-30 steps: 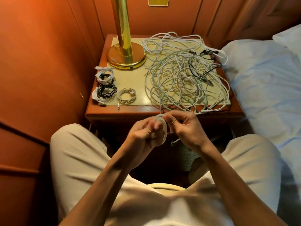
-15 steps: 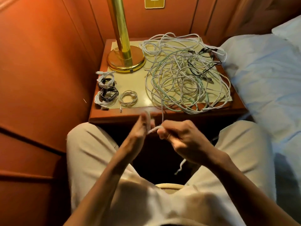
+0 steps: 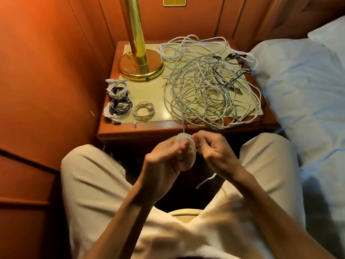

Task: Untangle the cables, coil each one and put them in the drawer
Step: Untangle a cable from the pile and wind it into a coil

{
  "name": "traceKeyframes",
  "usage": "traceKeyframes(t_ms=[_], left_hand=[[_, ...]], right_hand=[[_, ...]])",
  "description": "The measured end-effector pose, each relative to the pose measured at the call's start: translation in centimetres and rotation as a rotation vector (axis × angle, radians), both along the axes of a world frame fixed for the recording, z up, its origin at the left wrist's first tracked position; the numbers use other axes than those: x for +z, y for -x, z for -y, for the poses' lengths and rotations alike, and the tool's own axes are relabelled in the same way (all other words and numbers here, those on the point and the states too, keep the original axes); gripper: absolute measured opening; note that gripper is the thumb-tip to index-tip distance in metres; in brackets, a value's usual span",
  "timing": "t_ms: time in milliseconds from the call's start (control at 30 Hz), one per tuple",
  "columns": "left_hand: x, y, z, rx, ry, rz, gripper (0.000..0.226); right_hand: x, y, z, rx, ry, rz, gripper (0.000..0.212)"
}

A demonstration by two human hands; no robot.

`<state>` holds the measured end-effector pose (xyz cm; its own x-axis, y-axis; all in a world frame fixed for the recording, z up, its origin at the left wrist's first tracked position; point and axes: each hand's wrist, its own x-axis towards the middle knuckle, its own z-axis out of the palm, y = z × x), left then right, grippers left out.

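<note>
From the head camera I looked down past my knees at the worktop (image 3: 168,126), a small bedside stand wedged between the panelled wall and the bed (image 3: 302,101). My left hand (image 3: 164,156) was curled around a small white coil (image 3: 187,152), gripping its loops so they would not spring apart, and my right hand (image 3: 212,148) was pinching the cable just beside that coil, fingers bent, apparently feeding the next turn onto it. The two hands were close together, almost touching, held low in front of the worktop's near edge, which I judged gave slack room to wind. A single white strand (image 3: 183,126) ran up from the coil over the edge into the tangled heap (image 3: 211,85) of white, pale green and black cables covering the right side of the worktop, so this cable was not yet free of the pile. A loose end (image 3: 206,181) dangled below my right hand. On the left side, near the brass lamp base (image 3: 141,67), lay the finished coils (image 3: 119,101), white and black ones overlapping, and one small white coil (image 3: 143,111) just beside them, set well apart from the heap, presumably to keep them from snagging again. I could not see the drawer.
</note>
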<state>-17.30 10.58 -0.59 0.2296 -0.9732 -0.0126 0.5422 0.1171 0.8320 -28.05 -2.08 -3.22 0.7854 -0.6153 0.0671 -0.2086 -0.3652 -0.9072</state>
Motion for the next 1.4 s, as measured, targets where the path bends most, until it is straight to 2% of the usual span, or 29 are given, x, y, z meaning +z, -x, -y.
traceKeyframes(t_ms=[67, 133, 167, 233, 300, 333, 433, 500, 567, 667, 800, 900, 1033, 1133, 1200, 1233, 1267, 1333, 1367, 1400], left_hand=[[0.9, -1.1, -0.1, 0.091, 0.066, -0.28, 0.017], [1.1, -3.0, 0.0, 0.192, 0.142, -0.365, 0.025], [0.9, -3.9, 0.0, 0.237, 0.15, -0.326, 0.028], [-0.2, -5.2, 0.1, 0.341, 0.041, -0.081, 0.028], [-1.7, -5.0, -0.1, 0.374, -0.114, 0.23, 0.029], [-2.5, -4.5, 0.1, 0.337, -0.192, 0.32, 0.032], [-3.9, -3.0, 0.4, 0.108, -0.362, 0.457, 0.029], [-3.5, -1.8, 0.8, -0.014, -0.389, 0.47, 0.032], [-2.5, -0.7, 0.2, -0.049, -0.33, 0.516, 0.03], [-1.1, -0.5, -0.9, -0.05, -0.155, 0.692, 0.029], [-1.2, -0.7, -0.6, -0.114, -0.177, 0.715, 0.03], [-1.0, -0.7, -0.6, -0.13, -0.129, 0.515, 0.025], [-0.5, -1.2, -1.0, -0.136, 0.001, -0.047, 0.018], [-0.2, -1.5, -0.9, 0.009, 0.085, -0.399, 0.013], [-0.5, -2.2, -0.4, 0.202, 0.032, -0.43, 0.014], [-0.9, -2.5, -0.2, 0.3, -0.017, -0.351, 0.019], [-1.4, -2.8, -0.1, 0.389, -0.078, -0.187, 0.023], [-3.1, -3.1, -0.1, 0.502, -0.234, 0.319, 0.028], [-4.0, -3.1, -0.3, 0.507, -0.296, 0.526, 0.028], [-4.7, -3.0, -0.5, 0.461, -0.329, 0.652, 0.028]], right_hand=[[-1.6, 0.2, -1.3, 0.031, -0.018, -0.091, 0.034], [-2.5, 1.0, -3.1, 0.175, -0.017, -0.23, 0.029], [-2.6, 1.4, -4.0, 0.28, -0.017, -0.3, 0.025], [-1.8, 2.0, -5.5, 0.461, -0.006, -0.391, 0.02], [0.1, 2.0, -5.7, 0.493, 0.012, -0.323, 0.022], [1.2, 1.8, -5.3, 0.438, 0.036, -0.244, 0.023], [3.8, 1.2, -2.5, 0.214, 0.118, -0.095, 0.026], [4.4, 0.8, -0.9, 0.165, 0.124, -0.07, 0.029], [4.4, 0.7, -0.1, 0.162, 0.095, -0.04, 0.033], [4.3, 0.8, 0.5, 0.178, 0.004, 0.001, 0.035], [3.9, 0.7, 0.7, 0.199, -0.073, 0.03, 0.033], [3.4, 0.7, 0.4, 0.162, -0.226, 0.071, 0.027], [1.8, 0.8, -0.5, 0.109, -0.393, 0.079, 0.022], [0.4, 0.8, -2.3, 0.146, -0.317, -0.007, 0.023], [-0.4, 0.9, -3.5, 0.187, -0.175, -0.106, 0.021], [-0.7, 1.0, -3.9, 0.227, -0.108, -0.156, 0.019], [-0.9, 1.1, -4.2, 0.274, -0.049, -0.207, 0.018], [-0.9, 1.2, -4.2, 0.353, 0.08, -0.293, 0.017], [-0.6, 1.2, -4.0, 0.358, 0.158, -0.304, 0.015], [-0.3, 1.1, -3.7, 0.339, 0.241, -0.294, 0.013]])
